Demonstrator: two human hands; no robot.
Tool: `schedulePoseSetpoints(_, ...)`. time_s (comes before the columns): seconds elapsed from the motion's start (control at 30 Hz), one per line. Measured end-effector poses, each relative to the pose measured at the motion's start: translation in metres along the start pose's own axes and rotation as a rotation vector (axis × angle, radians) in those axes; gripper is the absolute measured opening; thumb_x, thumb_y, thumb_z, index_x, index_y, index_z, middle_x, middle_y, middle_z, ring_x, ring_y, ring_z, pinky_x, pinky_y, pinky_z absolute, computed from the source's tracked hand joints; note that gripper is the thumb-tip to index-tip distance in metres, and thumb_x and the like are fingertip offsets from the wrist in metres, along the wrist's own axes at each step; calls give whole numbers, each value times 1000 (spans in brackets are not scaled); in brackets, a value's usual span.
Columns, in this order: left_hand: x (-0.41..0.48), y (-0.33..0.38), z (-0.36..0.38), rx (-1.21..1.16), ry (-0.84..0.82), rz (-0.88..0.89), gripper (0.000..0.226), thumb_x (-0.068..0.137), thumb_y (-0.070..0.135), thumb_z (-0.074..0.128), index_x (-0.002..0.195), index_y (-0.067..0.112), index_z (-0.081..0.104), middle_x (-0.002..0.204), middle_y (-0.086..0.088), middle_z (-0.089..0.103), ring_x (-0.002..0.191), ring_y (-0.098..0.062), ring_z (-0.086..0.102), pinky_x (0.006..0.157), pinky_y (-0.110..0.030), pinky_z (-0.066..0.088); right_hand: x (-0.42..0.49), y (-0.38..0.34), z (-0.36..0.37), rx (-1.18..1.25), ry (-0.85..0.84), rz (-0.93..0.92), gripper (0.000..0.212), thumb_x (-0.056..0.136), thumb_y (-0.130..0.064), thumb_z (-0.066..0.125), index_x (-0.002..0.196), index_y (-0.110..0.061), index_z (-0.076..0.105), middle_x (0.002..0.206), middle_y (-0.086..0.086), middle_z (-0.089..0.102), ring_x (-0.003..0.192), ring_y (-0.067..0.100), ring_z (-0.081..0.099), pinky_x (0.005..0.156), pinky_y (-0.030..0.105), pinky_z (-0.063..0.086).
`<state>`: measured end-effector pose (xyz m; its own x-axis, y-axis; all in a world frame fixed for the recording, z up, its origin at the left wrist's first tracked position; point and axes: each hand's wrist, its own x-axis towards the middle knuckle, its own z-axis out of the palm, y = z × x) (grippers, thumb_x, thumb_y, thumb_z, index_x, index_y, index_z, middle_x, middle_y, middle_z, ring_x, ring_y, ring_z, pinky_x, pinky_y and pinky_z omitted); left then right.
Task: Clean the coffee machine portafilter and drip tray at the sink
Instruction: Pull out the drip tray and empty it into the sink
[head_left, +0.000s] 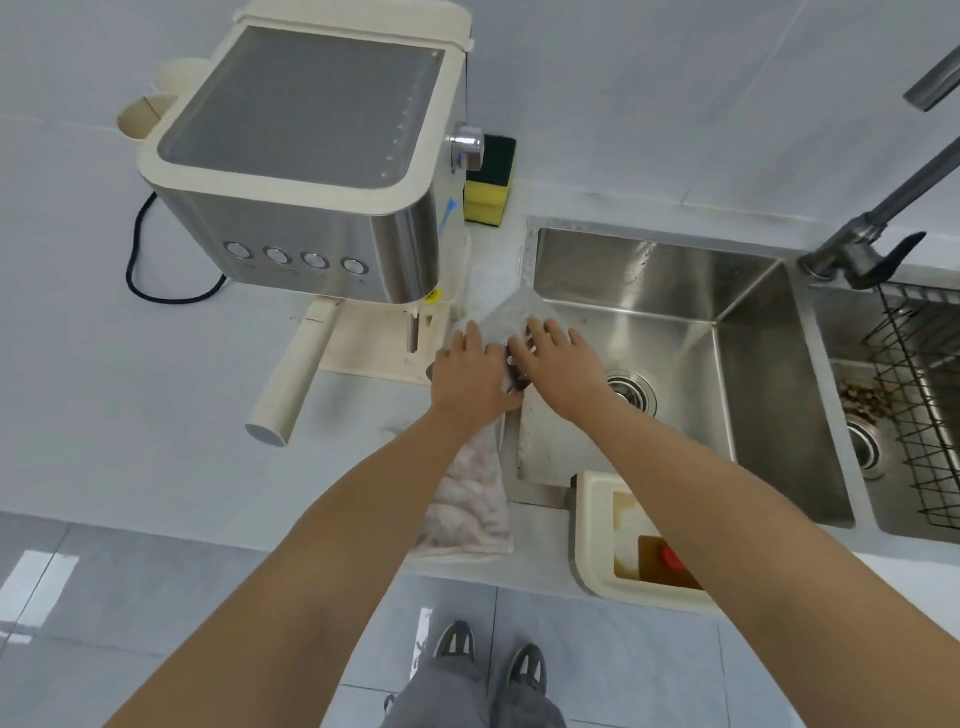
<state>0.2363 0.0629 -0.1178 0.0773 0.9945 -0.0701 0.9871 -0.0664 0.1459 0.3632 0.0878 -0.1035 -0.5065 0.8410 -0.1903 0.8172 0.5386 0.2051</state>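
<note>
My left hand (467, 374) and my right hand (561, 369) lie side by side on a flat steel drip tray grate (556, 447) at the left rim of the sink (727, 291). The left hand presses a pale cloth (467, 499) against the grate, and the cloth trails down over the counter edge. The right hand grips the grate, fingers spread over its slots. The cream drip tray (592, 519), holding brown liquid and a red float, rests on the sink's front edge under my right forearm. The portafilter's cream handle (296, 374) sticks out from the coffee machine (301, 130).
A yellow and green sponge (491, 192) stands behind the machine. A faucet (883, 208) rises at the right, beside a second basin with a black wire basket (914, 389). A black cable (140, 249) loops on the counter at left. My feet show on the tiled floor below.
</note>
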Motion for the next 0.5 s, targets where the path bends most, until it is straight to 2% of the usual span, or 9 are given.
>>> schedulePoseSetpoints(0.1, 17, 10, 5, -91, -26, -107, 67, 80, 56, 56, 126, 7, 48, 148, -21, 28, 134, -34, 32, 101, -42, 37, 12, 8, 2, 185, -116, 104, 65, 91, -14, 45, 146, -21, 11, 154, 20, 7, 141, 34, 12, 112, 43, 23)
schedulePoseSetpoints(0.2, 29, 19, 12, -139, -48, -193, 70, 82, 56, 54, 130, 6, 44, 150, -23, 25, 138, -35, 26, 105, -43, 34, 19, 11, 10, 314, -107, 120, 62, 91, -11, 42, 146, -18, 14, 154, 16, 10, 143, 29, 9, 114, 40, 21)
schedulePoseSetpoints(0.33, 38, 22, 22, -185, -36, -303, 69, 86, 51, 50, 131, 0, 41, 150, -20, 25, 139, -32, 24, 103, -44, 36, 25, 15, 18, 366, -107, 68, 57, 89, -5, 42, 143, -11, 22, 150, 12, 21, 140, 25, 18, 109, 36, 25)
schedulePoseSetpoints(0.5, 42, 23, 32, -148, -58, -348, 66, 91, 47, 45, 133, -3, 37, 151, -23, 22, 142, -32, 18, 107, -43, 32, 31, 15, 25, 405, -203, 0, 61, 92, -3, 36, 147, -11, 11, 156, 9, 8, 144, 22, 8, 113, 37, 19)
